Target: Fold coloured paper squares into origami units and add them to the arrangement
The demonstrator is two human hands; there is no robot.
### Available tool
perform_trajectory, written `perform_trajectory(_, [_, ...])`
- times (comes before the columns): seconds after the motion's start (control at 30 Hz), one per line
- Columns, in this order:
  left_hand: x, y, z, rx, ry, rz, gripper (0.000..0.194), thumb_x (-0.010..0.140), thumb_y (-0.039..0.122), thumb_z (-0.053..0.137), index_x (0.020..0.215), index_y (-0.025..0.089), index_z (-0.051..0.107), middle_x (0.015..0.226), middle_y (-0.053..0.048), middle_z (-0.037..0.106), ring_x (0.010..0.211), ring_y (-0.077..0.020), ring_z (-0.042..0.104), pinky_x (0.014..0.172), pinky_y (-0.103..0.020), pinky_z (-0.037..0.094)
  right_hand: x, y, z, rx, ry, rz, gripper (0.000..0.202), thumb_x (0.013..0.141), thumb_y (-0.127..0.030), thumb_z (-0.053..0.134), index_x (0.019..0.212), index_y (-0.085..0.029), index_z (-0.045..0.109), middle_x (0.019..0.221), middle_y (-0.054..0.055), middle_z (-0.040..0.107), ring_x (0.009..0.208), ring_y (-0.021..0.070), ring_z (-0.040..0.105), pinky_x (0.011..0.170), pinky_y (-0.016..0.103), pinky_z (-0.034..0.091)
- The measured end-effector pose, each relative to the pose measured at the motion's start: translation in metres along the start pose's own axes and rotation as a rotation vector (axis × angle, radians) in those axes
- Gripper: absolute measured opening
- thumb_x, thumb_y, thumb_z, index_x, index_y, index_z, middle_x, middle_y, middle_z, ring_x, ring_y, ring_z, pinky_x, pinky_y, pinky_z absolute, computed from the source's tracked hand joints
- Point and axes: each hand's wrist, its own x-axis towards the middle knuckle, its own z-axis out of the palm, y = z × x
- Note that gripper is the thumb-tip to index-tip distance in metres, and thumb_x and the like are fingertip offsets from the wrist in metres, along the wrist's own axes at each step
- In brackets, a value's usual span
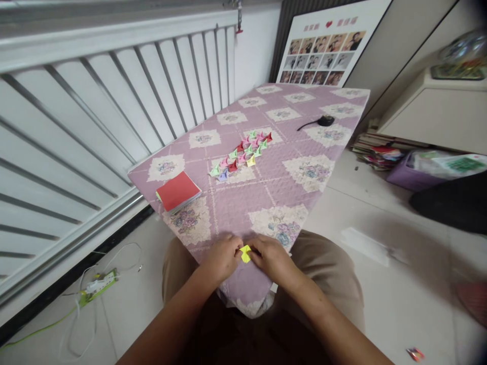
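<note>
A small folded piece of yellow paper (245, 254) is between my two hands, low over the near corner of the table. My left hand (225, 256) pinches its left edge with the fingers closed. At its right edge my right hand (269, 256) has thumb and fingers closed on the same paper. Farther off, several small folded paper pieces (241, 158) in red, pink, green, blue and yellow stand in slanting rows on the table. To the left lies a stack of coloured paper squares (178, 191) with a red sheet on top.
A floral purple cloth covers the table (243, 190). Toward its far right lies a small black object with a thin tail (325, 120). A white radiator (114, 101) borders the left side. On the floor are a power strip (99, 287) and a purple bin (413, 172).
</note>
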Motion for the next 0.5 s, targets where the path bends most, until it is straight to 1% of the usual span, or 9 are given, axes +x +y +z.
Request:
perform_trajectory(0.07, [0.003,-0.003,-0.002,0.017,-0.010,0.018,0.008,0.081,0.014,0.053,0.083,0.019,0.060,0.089,-0.002,0.059,0.082,-0.0165,0.053,0.072,-0.027,0.037,0.002,0.001,0.001,0.000,-0.011,0.002,0.012,0.079,-0.014,0.059,0.087,-0.020,0.065,0.080,0.003,0.064,0.077,0.0166,0.058,0.072,0.027,0.041])
perform_trajectory(0.2, [0.011,-0.007,-0.006,0.006,-0.080,0.047,0.007,0.079,0.014,0.056,0.080,0.019,0.060,0.084,-0.001,0.058,0.079,-0.0156,0.052,0.069,-0.026,0.036,0.007,0.004,0.001,-0.015,-0.046,0.003,0.008,0.077,-0.012,0.059,0.080,-0.019,0.063,0.076,0.002,0.062,0.072,0.0156,0.056,0.067,0.026,0.038])
perform_trajectory(0.3, [0.015,-0.009,-0.008,-0.008,-0.120,0.045,0.008,0.079,0.014,0.054,0.079,0.019,0.061,0.082,-0.001,0.057,0.077,-0.0154,0.051,0.068,-0.026,0.036,0.010,0.004,0.000,-0.020,-0.070,-0.003,0.011,0.077,-0.011,0.057,0.081,-0.020,0.063,0.074,0.001,0.062,0.070,0.0151,0.054,0.065,0.026,0.036])
perform_trajectory(0.4, [0.016,-0.010,-0.009,-0.011,-0.138,0.055,0.009,0.079,0.014,0.054,0.080,0.019,0.061,0.083,-0.001,0.058,0.076,-0.0152,0.051,0.069,-0.026,0.036,0.012,0.005,0.000,-0.018,-0.085,-0.026,0.014,0.077,-0.010,0.055,0.082,-0.021,0.062,0.074,0.000,0.061,0.069,0.0147,0.054,0.065,0.026,0.036])
perform_trajectory(0.5, [0.017,-0.011,-0.008,-0.013,-0.143,0.075,0.010,0.079,0.014,0.053,0.080,0.020,0.061,0.083,-0.001,0.058,0.077,-0.0156,0.051,0.069,-0.026,0.036,0.012,0.005,0.002,-0.016,-0.073,-0.036,0.015,0.076,-0.008,0.054,0.079,-0.020,0.061,0.075,0.001,0.061,0.071,0.0154,0.054,0.066,0.026,0.037])
